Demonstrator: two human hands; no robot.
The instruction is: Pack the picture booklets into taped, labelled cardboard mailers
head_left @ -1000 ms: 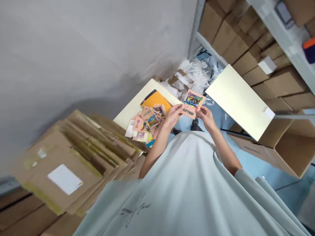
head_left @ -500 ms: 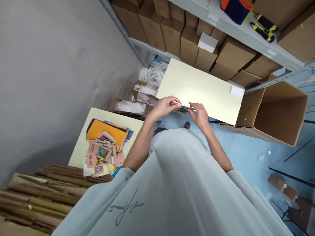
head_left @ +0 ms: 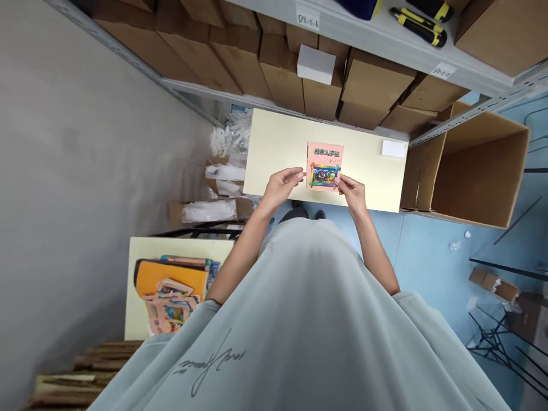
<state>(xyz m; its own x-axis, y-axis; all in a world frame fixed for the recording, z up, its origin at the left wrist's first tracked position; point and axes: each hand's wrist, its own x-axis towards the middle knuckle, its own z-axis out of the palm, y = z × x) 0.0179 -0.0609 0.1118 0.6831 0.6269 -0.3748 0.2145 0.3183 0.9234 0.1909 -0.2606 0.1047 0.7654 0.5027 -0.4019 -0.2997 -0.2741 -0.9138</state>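
Observation:
A small pink booklet (head_left: 325, 165) with a colourful picture lies face up on a cream table top (head_left: 278, 142). My right hand (head_left: 351, 194) pinches its lower right corner. At its lower left edge my left hand (head_left: 282, 185) has its fingers curled, the fingertips touching or just short of the booklet. Lower left, a second cream table (head_left: 141, 251) carries a pile of similar pink booklets (head_left: 169, 311) and an orange folder (head_left: 171, 277).
Metal shelves (head_left: 385, 40) with brown cartons (head_left: 278, 74) run behind the table. An open cardboard box (head_left: 475, 171) stands at the right on the blue floor. White plastic bags (head_left: 222, 171) lie left of the table. Flattened cardboard (head_left: 85, 377) is stacked at lower left.
The view has swung from the booklet pile to the shelf-side table. The booklet, held edge-on in both hands before, now lies flat and face up on the cream table.

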